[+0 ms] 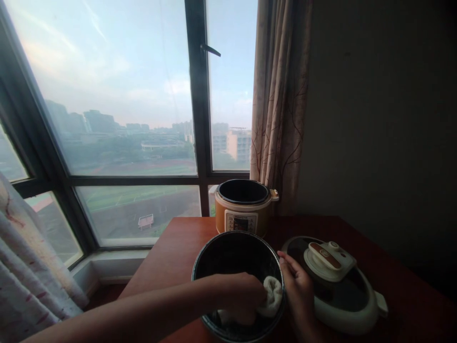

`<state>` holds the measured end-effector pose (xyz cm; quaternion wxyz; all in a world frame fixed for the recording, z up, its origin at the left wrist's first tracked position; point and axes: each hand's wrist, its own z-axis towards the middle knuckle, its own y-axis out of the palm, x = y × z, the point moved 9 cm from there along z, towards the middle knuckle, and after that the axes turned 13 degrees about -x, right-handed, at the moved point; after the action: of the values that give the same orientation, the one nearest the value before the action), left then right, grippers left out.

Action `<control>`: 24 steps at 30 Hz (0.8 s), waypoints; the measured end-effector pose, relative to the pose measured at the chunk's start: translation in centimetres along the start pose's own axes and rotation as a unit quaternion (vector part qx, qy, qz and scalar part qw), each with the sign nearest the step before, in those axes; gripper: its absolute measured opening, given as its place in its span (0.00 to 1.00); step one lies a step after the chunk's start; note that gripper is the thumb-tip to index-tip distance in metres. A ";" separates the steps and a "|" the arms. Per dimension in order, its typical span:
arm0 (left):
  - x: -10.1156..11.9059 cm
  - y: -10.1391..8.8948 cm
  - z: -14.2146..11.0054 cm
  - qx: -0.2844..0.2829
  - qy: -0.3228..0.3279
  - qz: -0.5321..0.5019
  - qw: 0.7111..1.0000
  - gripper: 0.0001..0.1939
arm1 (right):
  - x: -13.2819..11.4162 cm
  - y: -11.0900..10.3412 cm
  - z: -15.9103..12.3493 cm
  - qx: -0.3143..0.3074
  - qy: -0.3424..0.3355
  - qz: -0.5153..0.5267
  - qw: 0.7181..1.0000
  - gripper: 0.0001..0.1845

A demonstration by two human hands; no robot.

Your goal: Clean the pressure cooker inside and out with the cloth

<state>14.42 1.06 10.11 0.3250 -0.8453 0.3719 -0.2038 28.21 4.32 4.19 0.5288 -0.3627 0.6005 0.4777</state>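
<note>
A dark round inner pot [232,255] with a thin metal rim tilts its mouth toward me at the front of the table. Reaching in from the lower left, my left hand [246,297] is closed around a white cloth [272,295] and presses it against the pot's inner right side. Part of the cloth is hidden under that hand. On the outer right edge of the pot, my right hand [298,288] grips the rim, its thumb and fingers near the top edge. The pot's base is out of sight.
Behind the pot stands an orange and cream electric pressure cooker [220,218] with its top uncovered. Its lid [342,312], cream with a handle, lies on the reddish-brown table [182,238] to the right. A window [135,95] and curtains [276,95] border the table.
</note>
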 end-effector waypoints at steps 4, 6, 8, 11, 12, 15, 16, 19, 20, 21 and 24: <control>0.1 0.4 -3.4 -0.036 0.037 0.141 0.989 0.16 | -0.3 -0.3 0.5 -0.003 -0.002 -0.010 1.000 0.30; -0.4 0.8 -4.1 -0.048 0.031 0.160 0.985 0.17 | -0.3 -0.3 0.6 -0.008 -0.009 -0.012 1.000 0.29; -0.9 1.1 -4.2 -0.051 0.013 0.144 0.988 0.19 | -0.2 -0.3 0.7 -0.013 -0.015 -0.015 1.000 0.29; -1.0 1.3 -3.2 -0.045 -0.006 0.105 0.993 0.19 | 0.1 -0.3 0.9 -0.015 -0.019 -0.015 1.000 0.28; -1.0 1.3 -2.6 -0.040 -0.008 0.095 0.995 0.19 | 0.1 -0.2 0.9 -0.017 -0.018 -0.012 1.000 0.28; -1.2 0.7 -0.5 -0.015 -0.015 0.043 0.999 0.16 | 0.2 -0.2 1.0 -0.023 -0.017 -0.012 1.000 0.28; -1.7 0.3 0.2 0.004 -0.020 -0.010 1.000 0.14 | 0.2 -0.2 1.1 -0.023 -0.018 -0.017 0.999 0.28; -4.8 -0.7 1.6 0.084 -0.055 -0.251 0.963 0.06 | 0.0 -0.3 1.2 -0.026 -0.027 -0.033 0.999 0.28; -6.0 -0.9 1.8 0.108 -0.066 -0.321 0.939 0.04 | 0.1 -0.3 1.2 -0.031 -0.028 -0.035 0.999 0.28; -7.1 -1.0 2.0 0.127 -0.073 -0.373 0.916 0.04 | 0.1 -0.2 1.2 -0.037 -0.026 -0.034 0.998 0.28; -9.1 -1.4 2.2 0.169 -0.057 -0.458 0.871 0.07 | 0.4 -0.1 1.2 -0.048 -0.017 -0.028 0.998 0.28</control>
<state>10.53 9.59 8.59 0.3540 -0.8630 -0.1165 -0.3411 28.58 5.50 3.85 0.5340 -0.3963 0.5574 0.4971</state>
